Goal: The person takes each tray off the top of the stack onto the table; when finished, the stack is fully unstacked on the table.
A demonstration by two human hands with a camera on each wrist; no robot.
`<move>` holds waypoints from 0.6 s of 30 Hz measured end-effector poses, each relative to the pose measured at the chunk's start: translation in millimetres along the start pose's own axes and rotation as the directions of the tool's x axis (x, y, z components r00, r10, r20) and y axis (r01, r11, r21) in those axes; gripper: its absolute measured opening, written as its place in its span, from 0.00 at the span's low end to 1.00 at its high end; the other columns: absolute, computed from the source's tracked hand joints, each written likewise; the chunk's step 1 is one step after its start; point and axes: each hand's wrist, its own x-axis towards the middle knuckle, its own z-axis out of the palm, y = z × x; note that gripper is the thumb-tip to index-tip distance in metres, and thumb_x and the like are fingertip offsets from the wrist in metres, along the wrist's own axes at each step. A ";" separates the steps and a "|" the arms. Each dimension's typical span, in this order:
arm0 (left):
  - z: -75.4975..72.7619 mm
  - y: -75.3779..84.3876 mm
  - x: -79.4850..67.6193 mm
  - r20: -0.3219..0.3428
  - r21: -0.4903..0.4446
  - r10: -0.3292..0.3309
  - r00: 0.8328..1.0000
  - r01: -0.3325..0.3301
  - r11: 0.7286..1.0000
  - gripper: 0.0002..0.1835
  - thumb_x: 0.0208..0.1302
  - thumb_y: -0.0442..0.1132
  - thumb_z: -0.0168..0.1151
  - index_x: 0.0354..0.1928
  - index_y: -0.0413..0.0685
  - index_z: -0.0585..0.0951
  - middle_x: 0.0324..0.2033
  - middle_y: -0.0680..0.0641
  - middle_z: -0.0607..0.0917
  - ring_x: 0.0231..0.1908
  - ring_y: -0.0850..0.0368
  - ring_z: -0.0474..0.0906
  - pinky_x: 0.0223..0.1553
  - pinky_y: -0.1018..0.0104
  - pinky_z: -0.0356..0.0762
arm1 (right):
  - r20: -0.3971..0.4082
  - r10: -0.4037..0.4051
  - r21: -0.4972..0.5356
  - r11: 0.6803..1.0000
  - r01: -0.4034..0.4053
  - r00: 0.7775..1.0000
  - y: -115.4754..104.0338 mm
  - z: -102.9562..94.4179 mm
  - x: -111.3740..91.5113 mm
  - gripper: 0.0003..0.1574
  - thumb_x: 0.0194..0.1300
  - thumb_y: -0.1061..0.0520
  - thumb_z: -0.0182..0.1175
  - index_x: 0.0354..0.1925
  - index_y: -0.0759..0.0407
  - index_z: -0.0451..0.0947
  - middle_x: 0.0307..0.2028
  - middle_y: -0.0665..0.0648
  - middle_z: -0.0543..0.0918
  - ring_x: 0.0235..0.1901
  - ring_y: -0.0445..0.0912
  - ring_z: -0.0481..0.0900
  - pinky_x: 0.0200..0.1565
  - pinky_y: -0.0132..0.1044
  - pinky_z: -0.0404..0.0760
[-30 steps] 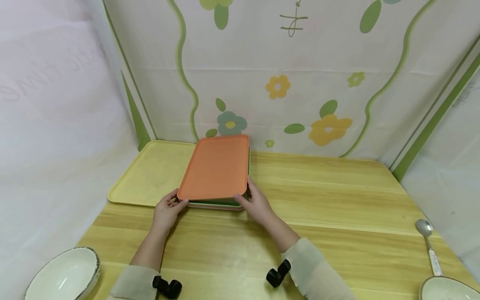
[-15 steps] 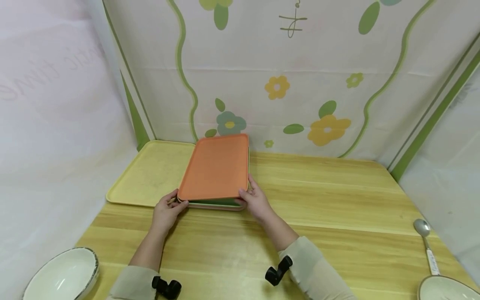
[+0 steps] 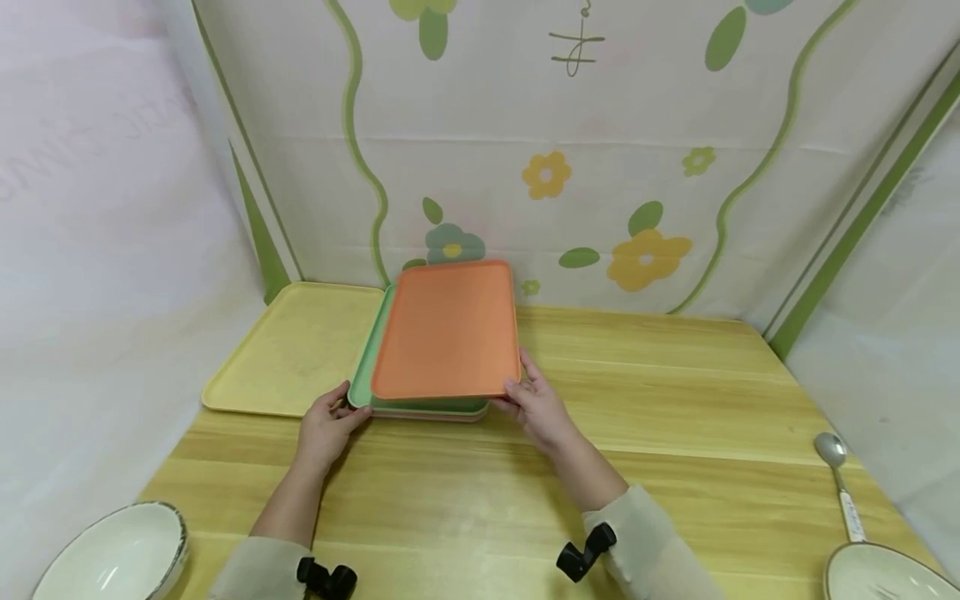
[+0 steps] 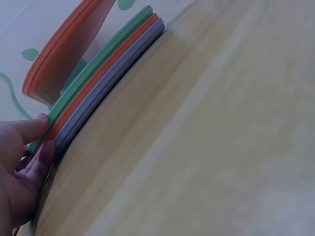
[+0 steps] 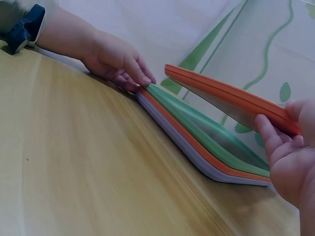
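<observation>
An orange tray (image 3: 450, 329) is tilted up off a stack, its near right corner pinched by my right hand (image 3: 543, 412). Below it lies a green tray (image 3: 362, 375), on top of another orange tray (image 4: 102, 76) and a purple-grey tray (image 4: 114, 78). At the stack's near left corner, my left hand (image 3: 324, 429) grips the edges, thumb on the green rim and fingers lower down. The right wrist view shows a gap between the raised orange tray and the green one. Some of the right fingers are hidden under the raised tray.
A yellow tray (image 3: 292, 350) lies flat left of the stack. White bowls stand at the near left (image 3: 120, 554) and near right, the right bowl (image 3: 888, 575) beside a spoon (image 3: 840, 475). A patterned cloth (image 3: 465, 150) rises behind the table.
The top orange tray has shifted right and up with my right hand, uncovering the green tray's left edge. My left hand stays at the stack's corner.
</observation>
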 end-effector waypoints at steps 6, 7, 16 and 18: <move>-1.2 -0.9 -0.1 -0.013 0.028 -0.005 1.000 0.005 1.000 0.39 0.65 0.38 0.65 0.74 0.38 0.59 0.68 0.33 0.66 0.33 0.80 0.70 0.37 0.84 0.70 | -0.007 -0.035 0.016 0.999 0.035 0.999 -10.6 -18.5 -13.3 0.46 0.76 0.62 0.47 0.79 0.48 0.33 0.57 0.59 0.77 0.49 0.40 0.83 0.51 0.29 0.81; -1.4 -1.0 0.1 -0.015 0.029 -0.007 1.000 0.007 1.000 0.39 0.65 0.39 0.65 0.74 0.38 0.59 0.68 0.33 0.67 0.34 0.80 0.70 0.37 0.85 0.70 | -0.007 -0.043 0.019 0.999 0.043 0.999 -12.5 -22.2 -15.3 0.47 0.76 0.62 0.47 0.79 0.48 0.32 0.55 0.54 0.79 0.48 0.40 0.83 0.50 0.29 0.81; 1.8 -1.0 -0.6 -0.024 0.024 -0.006 1.000 0.007 1.000 0.39 0.65 0.39 0.65 0.74 0.38 0.59 0.56 0.37 0.72 0.34 0.70 0.69 0.35 0.79 0.70 | 0.034 -0.136 0.020 0.991 0.135 0.990 -22.7 -67.8 -42.3 0.47 0.77 0.62 0.45 0.78 0.52 0.28 0.55 0.48 0.81 0.50 0.40 0.83 0.52 0.30 0.80; 2.1 -1.1 -1.0 -0.031 0.030 -0.005 0.999 0.006 1.000 0.39 0.65 0.40 0.65 0.74 0.38 0.60 0.55 0.37 0.72 0.34 0.70 0.69 0.35 0.79 0.70 | 0.041 -0.153 0.034 0.988 0.151 0.987 -24.3 -78.1 -48.9 0.46 0.77 0.63 0.44 0.78 0.53 0.27 0.55 0.49 0.82 0.50 0.40 0.83 0.52 0.30 0.80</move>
